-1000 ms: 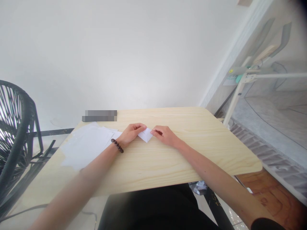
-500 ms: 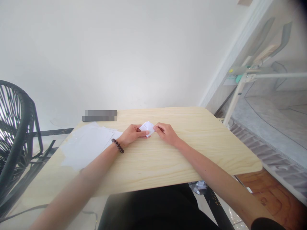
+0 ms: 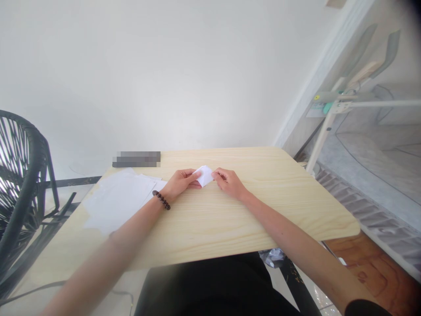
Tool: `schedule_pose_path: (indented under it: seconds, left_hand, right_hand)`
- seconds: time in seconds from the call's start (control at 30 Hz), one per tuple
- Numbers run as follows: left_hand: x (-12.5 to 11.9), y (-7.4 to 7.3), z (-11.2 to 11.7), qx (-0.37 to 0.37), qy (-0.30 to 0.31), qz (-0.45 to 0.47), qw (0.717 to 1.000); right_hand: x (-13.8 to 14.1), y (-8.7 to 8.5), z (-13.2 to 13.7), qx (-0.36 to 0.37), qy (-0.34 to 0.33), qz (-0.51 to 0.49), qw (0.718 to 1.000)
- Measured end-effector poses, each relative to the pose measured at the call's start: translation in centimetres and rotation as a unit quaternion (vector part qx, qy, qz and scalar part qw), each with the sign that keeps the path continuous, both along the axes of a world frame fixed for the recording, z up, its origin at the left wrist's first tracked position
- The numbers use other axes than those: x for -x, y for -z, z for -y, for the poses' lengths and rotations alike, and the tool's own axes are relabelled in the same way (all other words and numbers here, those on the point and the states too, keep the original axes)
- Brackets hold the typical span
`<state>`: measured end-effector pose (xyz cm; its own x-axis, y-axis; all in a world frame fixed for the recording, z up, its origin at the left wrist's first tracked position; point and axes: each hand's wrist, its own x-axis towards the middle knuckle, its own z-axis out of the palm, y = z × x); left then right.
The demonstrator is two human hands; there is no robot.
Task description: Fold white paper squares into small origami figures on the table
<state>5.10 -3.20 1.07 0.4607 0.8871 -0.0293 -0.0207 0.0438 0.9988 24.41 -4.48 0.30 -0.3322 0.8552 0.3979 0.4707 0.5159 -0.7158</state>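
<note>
A small folded piece of white paper (image 3: 205, 175) is held just above the light wooden table (image 3: 210, 219), near its far middle. My left hand (image 3: 180, 183), with a dark bead bracelet at the wrist, pinches the paper's left edge. My right hand (image 3: 228, 182) pinches its right edge with curled fingers. Both hands rest close together over the tabletop.
Several loose white sheets (image 3: 118, 199) lie on the table to the left of my hands. A black wicker chair (image 3: 19, 193) stands at the left. A white wall rises behind the table. A white-framed stand (image 3: 329, 118) and a grey mat are on the right.
The folded paper has been lifted off the table and turned up between my fingers. Both hands have shifted slightly away from me.
</note>
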Motion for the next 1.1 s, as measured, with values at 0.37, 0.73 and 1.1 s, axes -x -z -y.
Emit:
schedule_pose_path:
  seconds: [0.37, 0.73, 1.1]
  left_hand:
    - [0.6, -0.1, -0.4, -0.113, -0.01, -0.078, 0.99]
    - [1.2, 1.1, -0.9, -0.425, 0.058, -0.338, 0.838]
    - [0.8, -0.1, -0.1, -0.447, 0.069, -0.38, 0.807]
  right_hand:
    - [-0.3, 0.4, -0.5, -0.004, 0.025, 0.032, 0.999]
    - [-0.9, 0.8, -0.9, -0.046, 0.088, 0.197, 0.975]
    - [-2.1, 0.6, -1.1, -0.031, -0.054, 0.147, 0.987]
